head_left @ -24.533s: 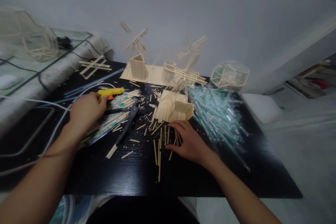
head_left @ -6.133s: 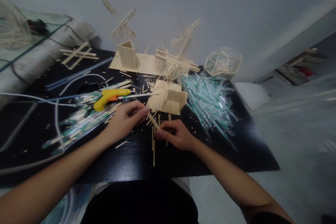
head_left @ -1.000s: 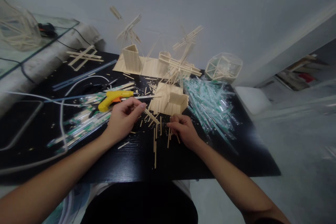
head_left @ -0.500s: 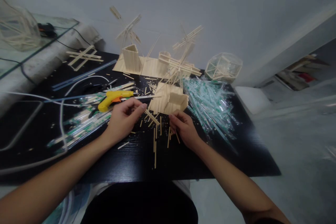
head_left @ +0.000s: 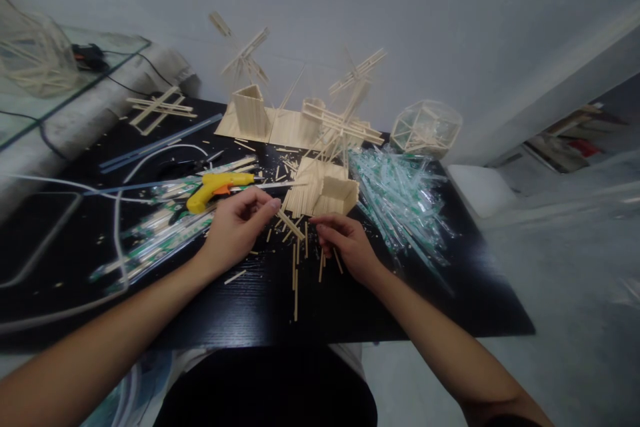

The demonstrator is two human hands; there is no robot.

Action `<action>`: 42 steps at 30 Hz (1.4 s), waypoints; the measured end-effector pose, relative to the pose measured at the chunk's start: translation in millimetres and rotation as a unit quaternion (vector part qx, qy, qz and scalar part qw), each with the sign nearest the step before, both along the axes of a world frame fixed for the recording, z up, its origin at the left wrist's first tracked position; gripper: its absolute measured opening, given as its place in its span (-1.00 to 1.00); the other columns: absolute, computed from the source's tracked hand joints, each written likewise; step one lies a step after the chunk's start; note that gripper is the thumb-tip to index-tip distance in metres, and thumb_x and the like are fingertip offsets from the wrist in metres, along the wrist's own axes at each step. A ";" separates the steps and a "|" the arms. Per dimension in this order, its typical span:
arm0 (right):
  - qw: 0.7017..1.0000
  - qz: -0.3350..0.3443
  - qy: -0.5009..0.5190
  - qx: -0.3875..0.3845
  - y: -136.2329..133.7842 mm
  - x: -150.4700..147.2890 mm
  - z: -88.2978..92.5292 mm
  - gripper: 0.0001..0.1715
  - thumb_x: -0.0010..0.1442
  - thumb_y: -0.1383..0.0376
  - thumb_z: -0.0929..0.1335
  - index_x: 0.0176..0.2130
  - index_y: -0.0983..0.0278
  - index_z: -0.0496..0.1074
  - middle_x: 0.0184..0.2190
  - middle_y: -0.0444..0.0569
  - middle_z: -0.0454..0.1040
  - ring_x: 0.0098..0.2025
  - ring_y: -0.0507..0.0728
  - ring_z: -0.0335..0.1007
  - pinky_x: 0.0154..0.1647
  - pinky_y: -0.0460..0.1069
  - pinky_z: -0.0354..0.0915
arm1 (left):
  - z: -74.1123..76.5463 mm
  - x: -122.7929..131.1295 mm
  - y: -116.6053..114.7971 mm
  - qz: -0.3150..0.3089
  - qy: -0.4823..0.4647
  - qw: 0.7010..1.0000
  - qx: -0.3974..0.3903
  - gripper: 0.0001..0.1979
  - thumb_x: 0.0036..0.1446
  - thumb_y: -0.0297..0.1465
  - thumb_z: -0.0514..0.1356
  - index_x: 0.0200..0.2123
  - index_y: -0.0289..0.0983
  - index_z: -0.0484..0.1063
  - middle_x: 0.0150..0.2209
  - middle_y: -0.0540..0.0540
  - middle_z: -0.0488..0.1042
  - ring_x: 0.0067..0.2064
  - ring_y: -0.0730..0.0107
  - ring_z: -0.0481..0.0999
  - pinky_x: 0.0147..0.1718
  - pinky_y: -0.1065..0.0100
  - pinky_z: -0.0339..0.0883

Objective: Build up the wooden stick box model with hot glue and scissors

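Observation:
My left hand [head_left: 243, 217] is closed, thumb and forefinger pinching a short piece of thin wooden sticks [head_left: 290, 222] that slants down to the right. Opposite it, my right hand [head_left: 347, 243] has its forefinger stretched toward the stick piece and its thumb a little apart; I see nothing between them. Just beyond both hands stands an open box of pale wooden sticks [head_left: 343, 190] on a flat stick base [head_left: 305, 180]. A yellow glue gun [head_left: 215, 188] lies beyond my left hand, its nozzle to the right. Loose sticks [head_left: 295, 293] lie on the table below my hands.
Stick windmill models [head_left: 250, 113] line the back of the black table [head_left: 225, 320]. Clear plastic wrappers [head_left: 400, 193] are heaped at the right, near a faceted frame [head_left: 426, 127]. Packaged sticks [head_left: 155, 240] and a white cable [head_left: 117, 227] lie at the left.
My right hand has shifted slightly left, its forefinger reaching out closer to the stick piece. My left hand stays nearly still, with the piece in its pinch.

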State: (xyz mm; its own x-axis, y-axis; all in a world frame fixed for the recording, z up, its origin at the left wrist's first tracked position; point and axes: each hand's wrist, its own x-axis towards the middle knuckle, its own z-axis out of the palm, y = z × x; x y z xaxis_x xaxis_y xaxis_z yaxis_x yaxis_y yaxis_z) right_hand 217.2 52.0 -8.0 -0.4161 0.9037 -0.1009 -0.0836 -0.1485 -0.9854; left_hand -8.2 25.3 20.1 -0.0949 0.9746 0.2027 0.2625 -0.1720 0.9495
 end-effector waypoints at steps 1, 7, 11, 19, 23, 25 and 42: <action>1.000 0.003 0.002 -0.003 -0.2 0.0 -0.2 -0.77 0.16 0.20 0.47 -0.18 0.25 0.61 -0.58 -0.22 0.41 -0.61 -0.04 0.24 -0.56 -0.11 0.15 | 0.2 0.0 -0.1 0.000 0.000 1.000 0.000 -0.73 0.23 -0.21 0.24 -0.42 -0.26 0.42 -0.62 0.10 0.28 -0.59 0.51 0.24 -0.61 0.44 0.07; 1.000 0.026 -0.008 -0.001 -0.9 0.6 -3.2 -0.65 0.32 0.12 0.35 -0.09 0.28 0.59 -0.68 -0.23 0.38 -0.66 -0.03 0.24 -0.60 -0.13 0.20 | 0.4 0.1 0.3 -0.005 0.013 1.000 -0.006 -0.72 0.24 -0.20 0.24 -0.43 -0.27 0.43 -0.61 0.09 0.29 -0.58 0.52 0.24 -0.60 0.45 0.07; 0.999 0.042 0.020 -0.018 -0.4 -1.3 -6.2 -0.57 0.28 0.05 0.40 0.01 0.26 0.53 -0.50 -0.13 0.55 -0.55 0.01 0.41 -0.61 -0.12 0.31 | 0.0 0.2 0.7 -0.016 0.026 0.999 -0.016 -0.71 0.24 -0.18 0.24 -0.41 -0.27 0.45 -0.60 0.09 0.31 -0.56 0.51 0.25 -0.60 0.45 0.08; 0.993 0.106 -0.040 0.023 -7.1 -4.8 -6.3 -0.61 0.17 0.03 0.50 -0.19 0.30 0.58 -0.36 -0.03 0.62 -0.42 0.04 0.52 -0.47 -0.10 0.41 | -0.9 5.5 -3.8 -0.059 0.068 0.996 0.004 -0.73 0.27 -0.21 0.22 -0.40 -0.27 0.48 -0.58 0.08 0.35 -0.55 0.53 0.25 -0.57 0.47 0.09; 0.989 0.116 -0.077 0.044 -10.5 -3.9 -2.7 -0.60 0.21 0.01 0.48 -0.32 0.31 0.57 -0.48 -0.08 0.58 -0.50 0.00 0.45 -0.47 -0.11 0.37 | -4.8 6.1 -6.0 -0.072 0.077 0.994 0.003 -0.72 0.28 -0.20 0.22 -0.38 -0.27 0.49 -0.55 0.07 0.37 -0.53 0.52 0.26 -0.56 0.46 0.11; 0.989 0.109 -0.081 0.052 -11.1 -3.3 -0.6 -0.60 0.22 0.00 0.47 -0.35 0.31 0.55 -0.51 -0.09 0.56 -0.52 0.00 0.43 -0.47 -0.10 0.36 | -5.5 5.5 -5.8 -0.081 0.071 0.994 -0.003 -0.71 0.29 -0.19 0.20 -0.37 -0.27 0.48 -0.56 0.08 0.34 -0.54 0.52 0.24 -0.57 0.46 0.09; 0.989 0.091 -0.088 0.072 -12.9 -4.5 1.3 -0.56 0.21 -0.03 0.46 -0.36 0.30 0.52 -0.53 -0.11 0.51 -0.54 0.00 0.37 -0.48 -0.10 0.31 | -10.4 9.2 -3.7 -0.170 0.049 0.980 -0.086 -0.75 0.23 -0.19 0.27 -0.33 -0.27 0.56 -0.49 0.03 0.52 -0.48 0.47 0.38 -0.49 0.45 0.22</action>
